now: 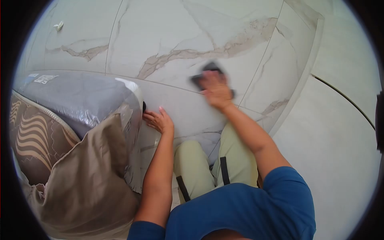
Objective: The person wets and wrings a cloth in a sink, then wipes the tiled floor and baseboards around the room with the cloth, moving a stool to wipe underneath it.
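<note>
My right hand [215, 89] lies over a dark grey cloth [212, 67] and presses it against the marble-patterned tile floor [160, 24]. Motion blurs both the fingers and the cloth. Beside the corner of a plastic-wrapped grey bed base [96, 98], my left hand [160, 121] rests with its fingers stretched out and nothing in it. Its fingertips are close to a small black piece [144, 107] at the base's edge; whether they touch it I cannot tell.
A brown patterned mattress [36, 140] and a brown fabric [88, 172] fill the left side. A small crumpled white scrap [59, 26] lies on the far tiles. To the right, a pale wall [328, 132] with a dark slit rises past a baseboard [296, 94].
</note>
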A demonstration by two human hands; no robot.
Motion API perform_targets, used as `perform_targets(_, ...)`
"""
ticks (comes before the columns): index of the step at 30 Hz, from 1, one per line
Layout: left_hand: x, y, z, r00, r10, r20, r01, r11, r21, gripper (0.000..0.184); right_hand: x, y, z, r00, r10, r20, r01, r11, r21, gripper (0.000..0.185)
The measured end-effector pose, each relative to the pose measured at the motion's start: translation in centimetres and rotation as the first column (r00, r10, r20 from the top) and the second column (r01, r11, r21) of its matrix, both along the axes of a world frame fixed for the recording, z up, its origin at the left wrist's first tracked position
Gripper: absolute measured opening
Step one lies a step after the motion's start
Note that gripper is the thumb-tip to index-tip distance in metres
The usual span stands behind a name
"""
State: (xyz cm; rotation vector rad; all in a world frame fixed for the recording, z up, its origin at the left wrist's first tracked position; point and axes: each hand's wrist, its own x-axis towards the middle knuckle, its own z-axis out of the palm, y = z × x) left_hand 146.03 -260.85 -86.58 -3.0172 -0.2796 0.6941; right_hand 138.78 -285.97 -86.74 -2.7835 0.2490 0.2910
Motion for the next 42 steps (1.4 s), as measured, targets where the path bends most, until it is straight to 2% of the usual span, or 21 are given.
perform_targets(1,-0.3,-0.3,-0.2,0.998,0.028,0.055,-0.026,0.999,-0.037,0.076,-3.0,-3.0,-0.5,0.990,-0.140,0.030,0.142,0.985,-0.100,0.057)
perform_targets(2,-0.4,-0.2,-0.4,0.992,0.059,0.112,-0.051,0.996,-0.076,0.078,-4.0,-5.6,-0.7,0.940,-0.334,-0.070,0.313,0.926,-0.213,0.060)
perform_targets(3,-0.4,-0.2,-0.8,0.992,0.059,0.111,-0.050,0.995,-0.083,0.078,-3.2,-7.4,-0.7,0.899,-0.419,0.126,0.435,0.883,-0.176,0.060)
perform_targets(8,-1.6,0.3,-3.0,0.958,0.005,0.286,-0.003,1.000,-0.006,0.078,9.0,-14.8,-3.0,0.707,-0.651,0.277,0.707,0.657,-0.260,0.064)
perform_targets(10,-1.7,0.3,-2.9,0.967,0.006,0.256,-0.008,1.000,0.007,0.078,10.6,-15.4,-3.9,0.720,-0.608,0.336,0.693,0.661,-0.289,0.064)
perform_targets(11,-1.3,0.1,-2.9,0.966,0.036,0.255,-0.048,0.998,0.040,0.078,11.5,-14.5,-1.7,0.764,-0.598,0.241,0.642,0.671,-0.370,0.061)
perform_targets(13,-1.4,0.1,-2.8,0.958,0.018,0.285,-0.023,1.000,0.014,0.077,8.9,-12.4,-2.4,0.769,-0.533,0.352,0.616,0.764,-0.191,0.061)
perform_targets(16,-1.5,0.2,-3.6,0.935,-0.007,0.354,-0.034,0.993,0.109,0.074,-0.8,-3.3,0.1,0.778,-0.584,0.232,0.620,0.773,-0.135,0.056)
perform_targets(18,-1.6,-0.3,-3.4,0.931,-0.012,0.366,-0.023,0.996,0.090,0.074,-11.9,3.2,0.0,0.714,-0.700,0.013,0.696,0.707,-0.123,0.062)
perform_targets(20,-1.5,-0.3,-3.2,0.922,-0.008,0.386,-0.022,0.997,0.074,0.073,-21.5,6.2,-1.3,0.616,-0.787,-0.025,0.762,0.604,-0.234,0.068)
perform_targets(22,-1.2,-0.3,-3.6,0.909,-0.033,0.416,0.001,0.997,0.075,0.072,-23.3,3.1,-1.0,0.451,-0.888,0.093,0.882,0.428,-0.196,0.067)
perform_targets(26,-1.3,-0.3,-3.4,0.893,-0.029,0.449,-0.005,0.997,0.074,0.070,-21.2,-9.5,-2.1,0.411,-0.882,0.229,0.892,0.338,-0.300,0.064)
perform_targets(28,-1.3,-0.6,-3.7,0.881,0.004,0.473,-0.028,0.999,0.044,0.071,-15.7,-15.0,-2.1,0.474,-0.818,0.326,0.861,0.352,-0.368,0.058)
perform_targets(29,-1.3,-0.4,-3.7,0.879,0.021,0.476,-0.043,0.998,0.036,0.071,-13.9,-14.6,-3.4,0.586,-0.711,0.389,0.803,0.446,-0.395,0.057)
perform_targets(31,-1.1,0.1,-4.0,0.880,-0.006,0.475,-0.028,0.998,0.063,0.070,-12.8,-6.9,-1.4,0.764,-0.577,0.288,0.644,0.669,-0.370,0.057)
perform_targets(33,-1.2,-0.1,-4.4,0.881,-0.022,0.473,-0.021,0.996,0.085,0.070,-17.7,3.8,0.4,0.787,-0.595,0.160,0.613,0.783,-0.107,0.059)
perform_targets(34,-1.3,-0.1,-4.6,0.872,-0.022,0.490,-0.025,0.996,0.090,0.070,-22.3,8.1,0.7,0.771,-0.632,-0.077,0.632,0.774,-0.038,0.062)
perform_targets(36,-0.8,0.3,-5.0,0.854,-0.033,0.519,-0.031,0.993,0.114,0.070,-32.3,11.8,-1.2,0.679,-0.734,0.011,0.726,0.670,-0.156,0.071)
perform_targets(37,-0.8,0.2,-5.2,0.854,-0.043,0.519,-0.028,0.991,0.127,0.070,-33.8,10.2,-1.1,0.596,-0.798,-0.086,0.769,0.599,-0.223,0.075)
perform_targets(41,-0.8,-0.1,-5.1,0.851,-0.026,0.525,-0.028,0.995,0.095,0.072,-27.0,-1.2,-3.8,0.312,-0.917,0.247,0.925,0.234,-0.298,0.066)
perform_targets(42,-0.7,0.0,-5.2,0.844,-0.021,0.536,-0.041,0.994,0.105,0.072,-23.0,-3.1,-4.3,0.381,-0.883,0.275,0.911,0.309,-0.272,0.065)
